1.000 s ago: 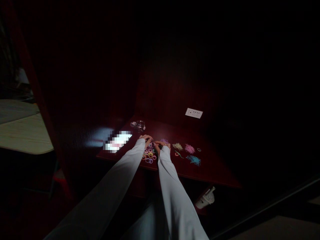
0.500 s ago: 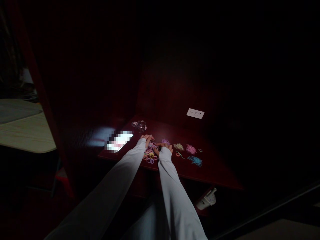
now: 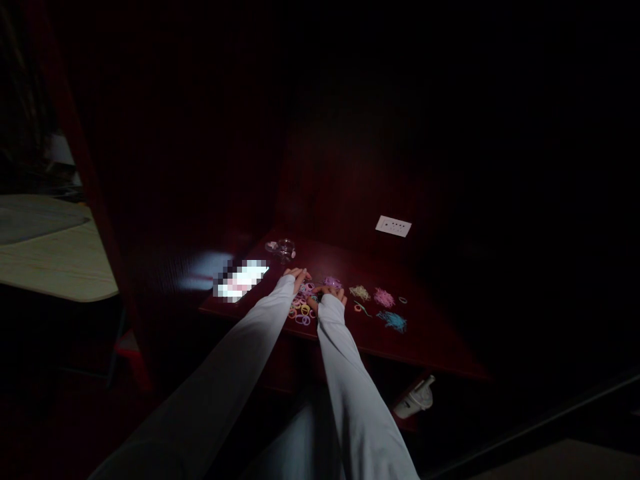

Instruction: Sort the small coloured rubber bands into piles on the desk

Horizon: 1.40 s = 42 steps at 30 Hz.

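The left hand [image 3: 299, 277] is at the far edge of the colourful bands [image 3: 303, 310], the right hand [image 3: 331, 295] at their right side; I cannot tell whether either grips one. Purple strands [image 3: 333, 283] lie just beyond the right hand, a blue heap [image 3: 393, 321] to its right.

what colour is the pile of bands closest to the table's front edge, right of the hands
The pile of bands is blue, seen in the head view.

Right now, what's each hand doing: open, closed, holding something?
Left hand: beside the pile of multicoloured round bands; grip cannot be told.
Right hand: fingers bent beside that pile; any hold cannot be told.
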Tool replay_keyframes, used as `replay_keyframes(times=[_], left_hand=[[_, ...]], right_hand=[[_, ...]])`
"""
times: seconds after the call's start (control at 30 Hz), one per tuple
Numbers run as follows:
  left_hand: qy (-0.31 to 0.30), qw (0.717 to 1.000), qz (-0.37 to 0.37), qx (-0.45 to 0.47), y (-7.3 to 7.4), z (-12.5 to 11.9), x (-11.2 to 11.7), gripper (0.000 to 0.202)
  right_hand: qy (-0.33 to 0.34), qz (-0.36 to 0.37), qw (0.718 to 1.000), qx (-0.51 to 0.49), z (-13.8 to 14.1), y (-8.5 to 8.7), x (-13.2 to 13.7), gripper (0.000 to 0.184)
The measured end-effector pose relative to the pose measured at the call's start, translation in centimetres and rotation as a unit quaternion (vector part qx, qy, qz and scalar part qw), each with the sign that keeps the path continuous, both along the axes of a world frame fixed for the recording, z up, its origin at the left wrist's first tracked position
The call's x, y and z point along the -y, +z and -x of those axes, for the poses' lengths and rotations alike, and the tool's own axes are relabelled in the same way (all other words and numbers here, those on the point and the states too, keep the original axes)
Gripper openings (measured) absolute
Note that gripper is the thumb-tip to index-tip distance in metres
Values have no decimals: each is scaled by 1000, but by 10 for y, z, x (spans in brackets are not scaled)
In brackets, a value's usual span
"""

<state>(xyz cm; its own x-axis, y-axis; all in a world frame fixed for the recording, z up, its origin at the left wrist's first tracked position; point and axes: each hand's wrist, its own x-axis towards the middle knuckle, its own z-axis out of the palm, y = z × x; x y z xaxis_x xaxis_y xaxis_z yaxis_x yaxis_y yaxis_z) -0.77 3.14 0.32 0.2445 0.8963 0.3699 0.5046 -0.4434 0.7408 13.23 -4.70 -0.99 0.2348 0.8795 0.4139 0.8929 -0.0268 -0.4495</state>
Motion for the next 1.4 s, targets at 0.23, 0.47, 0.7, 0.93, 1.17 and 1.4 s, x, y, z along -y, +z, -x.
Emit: replay_keyframes(times=[0.23,0.47,0.7,0.93,1.17,1.4], left_hand=[[7,1000,0,-9,-6,-3,-4,47],[8,1000,-7,-12,-9,-4,-4,49],[0,1000,0,-15,-7,-2,-2,50],[-22,1000,7,-8,-8,-1,-4,55],[-26,999,13,-25,1,0,6,46],[-21,999,24,-41,9,0,13,36]], right_hand=[[12,-13,1000,-9,0,-4,-2,16],[10,-20,1000,-16,0,-5,-9,12],[40,-44,996,-61,-4,-3,-6,22],[36,-107,982,-151,-5,-4,-6,31],[58,-139,972,-183,-8,-7,-8,29],[70,-140,969,-190,-11,-9,-12,28]])
